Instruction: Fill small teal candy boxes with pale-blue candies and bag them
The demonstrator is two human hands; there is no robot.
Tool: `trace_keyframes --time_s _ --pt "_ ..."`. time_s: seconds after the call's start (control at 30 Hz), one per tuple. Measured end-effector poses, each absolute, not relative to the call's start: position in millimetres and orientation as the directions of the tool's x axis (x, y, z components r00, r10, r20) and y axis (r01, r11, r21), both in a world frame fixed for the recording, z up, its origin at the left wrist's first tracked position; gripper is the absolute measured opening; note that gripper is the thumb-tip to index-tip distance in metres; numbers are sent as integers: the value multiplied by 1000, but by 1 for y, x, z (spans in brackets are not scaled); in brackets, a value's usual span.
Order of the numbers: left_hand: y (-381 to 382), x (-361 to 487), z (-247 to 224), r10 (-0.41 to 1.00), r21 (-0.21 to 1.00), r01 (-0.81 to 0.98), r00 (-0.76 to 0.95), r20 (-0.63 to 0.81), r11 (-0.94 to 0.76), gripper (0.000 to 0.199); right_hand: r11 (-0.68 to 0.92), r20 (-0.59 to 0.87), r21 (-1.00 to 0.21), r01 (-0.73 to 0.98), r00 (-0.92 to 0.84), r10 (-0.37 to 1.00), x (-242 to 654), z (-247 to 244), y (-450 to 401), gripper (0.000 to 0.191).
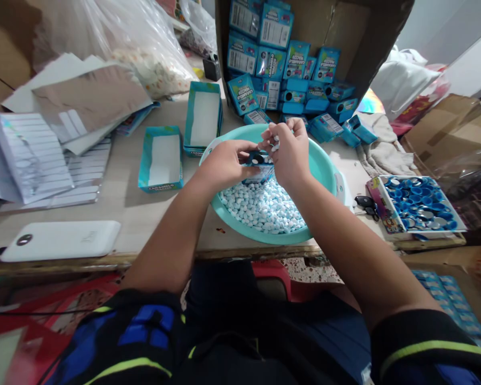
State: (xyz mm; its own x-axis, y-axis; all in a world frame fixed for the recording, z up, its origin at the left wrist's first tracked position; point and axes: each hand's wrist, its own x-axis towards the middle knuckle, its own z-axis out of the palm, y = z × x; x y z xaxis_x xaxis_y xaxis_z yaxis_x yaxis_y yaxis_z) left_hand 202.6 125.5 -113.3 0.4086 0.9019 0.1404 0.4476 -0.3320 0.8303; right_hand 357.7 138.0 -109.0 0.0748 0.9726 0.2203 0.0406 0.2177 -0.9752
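A teal plastic basin [324, 166] sits on the table edge, half full of small white and pale blue candies [264, 208]. Above it, my left hand [224, 163] grips a small blue candy box [260, 163] by its side. My right hand [288, 149] is at the top of the same box, fingertips pinched together around its flap or a few candies; which one is hidden by the fingers.
A pile of filled blue boxes [280, 64] lies in a brown carton behind the basin. Two open teal trays [160, 158] stand left of it. A white device [60, 240] lies front left, papers [28, 155] far left, a tray of blue rings [419, 203] right.
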Motion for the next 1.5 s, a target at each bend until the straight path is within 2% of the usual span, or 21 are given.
trace_keyframes --time_s 0.2,0.4,0.6,0.77,0.87,0.97,1.03,1.13,1.3,1.43,1.5 --pt "125 202 -116 914 809 487 379 144 -329 53 191 192 -981 25 64 979 355 -105 137 56" --pt "123 200 -116 913 801 495 380 149 -337 57 150 147 -988 -31 83 986 355 -108 136 55" --pt "122 201 -115 898 818 460 416 145 -345 61 208 205 -959 -194 37 978 359 -111 140 49" --pt "123 201 -116 908 799 492 389 155 -347 54 188 182 -979 -82 77 980 357 -105 138 49" --pt "123 201 -116 910 785 512 384 156 -350 51 236 222 -965 -115 121 967 357 -107 139 55" --pt "123 200 -117 916 784 521 372 149 -339 57 268 243 -952 -150 162 956 360 -108 139 58" --pt "123 199 -117 920 788 520 365 143 -329 64 232 212 -962 -144 140 967 363 -105 137 60" --pt "124 199 -118 930 791 532 345 122 -302 72 196 196 -971 -139 17 981 364 -96 130 69" --pt "126 201 -114 925 741 624 380 -9 -249 58 230 228 -973 -11 -165 960 365 -86 120 78" --pt "124 203 -111 947 702 672 322 7 -234 55 328 310 -935 137 -140 940 373 -91 126 71" --pt "123 205 -110 946 705 663 324 31 -251 45 332 316 -896 295 -102 943 379 -96 131 60"
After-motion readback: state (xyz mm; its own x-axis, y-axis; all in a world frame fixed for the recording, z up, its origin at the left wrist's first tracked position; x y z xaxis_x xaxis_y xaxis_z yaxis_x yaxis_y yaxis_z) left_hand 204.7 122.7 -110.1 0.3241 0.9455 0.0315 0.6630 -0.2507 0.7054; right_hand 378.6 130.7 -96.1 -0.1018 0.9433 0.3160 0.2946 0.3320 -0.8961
